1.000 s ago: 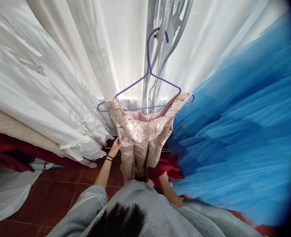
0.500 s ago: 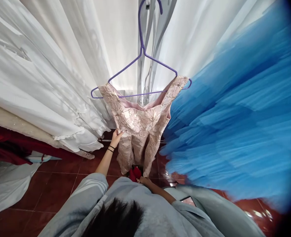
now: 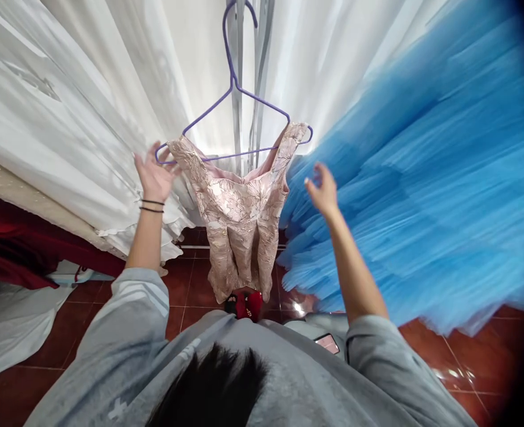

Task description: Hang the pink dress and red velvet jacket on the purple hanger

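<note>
Dress (image 3: 239, 204) on hanger (image 3: 233, 80), centre frame.
Left hand (image 3: 156, 182), centre left: fingers spread, touch unclear; right hand (image 3: 324, 191), centre right: fingers half-curled, empty.

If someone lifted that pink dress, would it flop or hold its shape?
The pink dress may hold some shape: its bodice looks thickly textured. Its skirt would probably swing, hanging in loose folds. Its straps might slip, sitting near the ends of the purple hanger.
</note>
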`<state>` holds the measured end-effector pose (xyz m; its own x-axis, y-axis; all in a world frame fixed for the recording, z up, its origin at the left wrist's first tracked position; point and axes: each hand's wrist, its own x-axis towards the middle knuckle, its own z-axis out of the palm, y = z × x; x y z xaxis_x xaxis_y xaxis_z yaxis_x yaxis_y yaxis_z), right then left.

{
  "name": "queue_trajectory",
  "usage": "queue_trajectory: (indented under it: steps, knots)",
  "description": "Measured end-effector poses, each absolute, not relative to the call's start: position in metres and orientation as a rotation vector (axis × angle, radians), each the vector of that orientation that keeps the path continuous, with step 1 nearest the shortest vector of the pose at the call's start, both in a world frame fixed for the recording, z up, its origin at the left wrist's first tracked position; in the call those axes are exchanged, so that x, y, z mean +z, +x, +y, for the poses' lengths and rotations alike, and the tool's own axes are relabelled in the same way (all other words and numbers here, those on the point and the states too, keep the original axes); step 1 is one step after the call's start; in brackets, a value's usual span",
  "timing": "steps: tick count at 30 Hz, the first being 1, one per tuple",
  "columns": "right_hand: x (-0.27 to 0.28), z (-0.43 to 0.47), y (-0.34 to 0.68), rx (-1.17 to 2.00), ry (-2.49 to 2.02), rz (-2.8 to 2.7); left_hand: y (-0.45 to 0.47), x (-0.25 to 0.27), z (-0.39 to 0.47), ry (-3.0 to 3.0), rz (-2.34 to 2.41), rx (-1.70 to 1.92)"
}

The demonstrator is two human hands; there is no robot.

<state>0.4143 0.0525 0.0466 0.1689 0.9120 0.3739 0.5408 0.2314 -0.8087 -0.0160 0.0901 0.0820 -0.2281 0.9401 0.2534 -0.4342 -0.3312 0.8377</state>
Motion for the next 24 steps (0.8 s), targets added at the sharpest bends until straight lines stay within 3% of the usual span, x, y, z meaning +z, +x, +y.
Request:
queue_trajectory:
  steps: [3, 7, 17, 24]
  knots:
    - [0.103, 0.11, 0.431, 0.321, -1.286, -1.647, -0.021, 0.128, 0.11, 1.334, 0.988, 1.644]
    - [0.139, 0.149, 0.42, 0.452, -1.174, -1.788, -0.01, 0.142, 0.123, 1.521, 1.356, 1.458]
    - [0.112, 0.119, 0.428, 0.664, -0.95, -1.498, -0.036, 0.108, 0.09, 1.136, 1.209, 1.576]
    - [0.042, 0.096, 0.406, 0.767, -0.942, -1.066, -0.035, 0.022, 0.073, 0.678, 1.061, 1.722]
